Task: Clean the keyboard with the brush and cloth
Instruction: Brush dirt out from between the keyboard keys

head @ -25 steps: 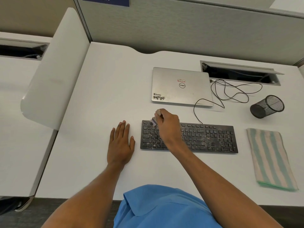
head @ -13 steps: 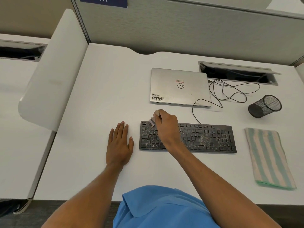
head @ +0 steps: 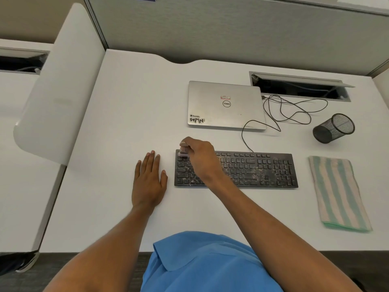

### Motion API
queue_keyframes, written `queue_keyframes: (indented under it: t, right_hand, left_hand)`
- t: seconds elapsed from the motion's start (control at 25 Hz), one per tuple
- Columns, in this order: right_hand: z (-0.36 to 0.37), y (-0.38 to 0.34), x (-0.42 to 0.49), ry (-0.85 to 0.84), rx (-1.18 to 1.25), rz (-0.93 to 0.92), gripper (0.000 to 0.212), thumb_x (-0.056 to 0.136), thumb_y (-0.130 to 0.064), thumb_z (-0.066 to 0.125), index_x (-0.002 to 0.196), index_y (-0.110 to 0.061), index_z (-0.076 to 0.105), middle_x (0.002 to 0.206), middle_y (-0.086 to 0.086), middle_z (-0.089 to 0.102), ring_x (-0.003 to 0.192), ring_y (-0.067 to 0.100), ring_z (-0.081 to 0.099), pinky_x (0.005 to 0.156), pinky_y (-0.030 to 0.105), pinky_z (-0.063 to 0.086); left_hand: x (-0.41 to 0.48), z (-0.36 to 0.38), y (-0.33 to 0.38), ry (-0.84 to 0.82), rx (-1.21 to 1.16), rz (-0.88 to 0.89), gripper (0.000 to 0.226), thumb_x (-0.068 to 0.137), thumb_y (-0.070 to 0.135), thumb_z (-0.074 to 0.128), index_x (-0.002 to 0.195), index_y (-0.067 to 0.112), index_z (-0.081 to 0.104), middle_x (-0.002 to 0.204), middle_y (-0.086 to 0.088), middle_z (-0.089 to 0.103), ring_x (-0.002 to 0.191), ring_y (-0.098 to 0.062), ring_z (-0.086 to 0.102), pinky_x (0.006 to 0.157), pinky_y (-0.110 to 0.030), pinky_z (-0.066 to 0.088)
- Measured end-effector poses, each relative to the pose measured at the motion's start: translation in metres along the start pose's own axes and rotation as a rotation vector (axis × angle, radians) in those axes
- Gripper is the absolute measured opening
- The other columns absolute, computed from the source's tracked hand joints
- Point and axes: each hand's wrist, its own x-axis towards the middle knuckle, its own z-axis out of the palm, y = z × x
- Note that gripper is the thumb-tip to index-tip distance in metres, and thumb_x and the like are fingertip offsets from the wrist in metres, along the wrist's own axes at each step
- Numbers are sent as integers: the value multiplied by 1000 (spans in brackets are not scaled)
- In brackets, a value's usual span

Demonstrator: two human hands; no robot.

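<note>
Keyboard (head: 252, 169) corner under right hand (head: 200, 159), apparently pinching blurred brush (head: 182, 153).

L hand (head: 148, 182): palm down, flat on the surface (head: 117, 144); fingers (head: 152, 163) straight & close together, thumb set apart; forearm enters from lower left. R hand (head: 200, 159): knuckles up, fingers curled, pinching the brush (head: 183, 153); forearm runs diagonally from lower right.

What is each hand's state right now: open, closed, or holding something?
Left hand: open, resting flat on the desk beside the keyboard.
Right hand: holding the small brush at the keyboard's left end.
</note>
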Motion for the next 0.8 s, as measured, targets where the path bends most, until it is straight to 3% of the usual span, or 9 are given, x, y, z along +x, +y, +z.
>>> queue_keyframes:
  t: [0.08,0.16,0.44,0.68,0.8]
  right_hand:
    - [-2,6,0,-20,-110,-12,15,97,-11,47,96,-15,61,91,2,69,87,18,69,78,34,58]
    - [-8,11,2,-8,-174,15,14,94,-12,43,91,-15,57,87,4,66,82,19,66,75,45,59]
    - [-5,-1,8,-34,-17,80,19,94,-7,47,96,-18,62,97,5,70,90,21,70,81,44,61]
    - [-10,5,9,-48,-307,16,19,87,-2,45,95,-14,58,87,1,64,82,27,64,73,46,58]
    - [-9,2,8,-40,-189,11,21,92,-8,45,103,-13,62,100,6,70,94,22,68,80,45,59]
  left_hand:
    - [-1,0,0,2,-3,2,65,105,39,29,163,10,33,173,-7,25,162,-20,17,133,-44,9]
    - [-2,0,1,2,0,6,65,105,39,30,163,10,32,173,-7,25,162,-20,17,132,-45,10]
    - [-3,-1,1,2,4,3,65,105,39,29,163,10,32,174,-7,25,162,-20,16,133,-44,9]
    - [-2,0,1,3,2,2,65,105,39,29,164,10,32,174,-7,24,162,-20,16,133,-45,9]
    - [-2,1,0,4,2,7,65,105,39,29,163,10,32,173,-7,25,162,-21,17,133,-45,9]
